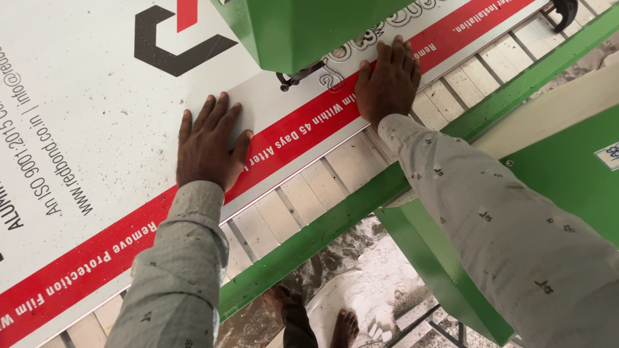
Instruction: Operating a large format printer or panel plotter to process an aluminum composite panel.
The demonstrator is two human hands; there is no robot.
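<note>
Hands flat, fingers spread, gripping nothing: our left hand (207, 145) at nine o'clock and right hand (389, 80) at one o'clock press the white film-covered sheet with red edge stripe (97, 129) onto the slatted worktop (303, 193), below the green machine head (303, 29).

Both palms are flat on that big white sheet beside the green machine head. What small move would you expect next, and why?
Probably simply keep pressing down. The left hand and right hand lie flat on the sheet either side of the green machine head, whose cutter sits between them by freshly cut shapes.
</note>
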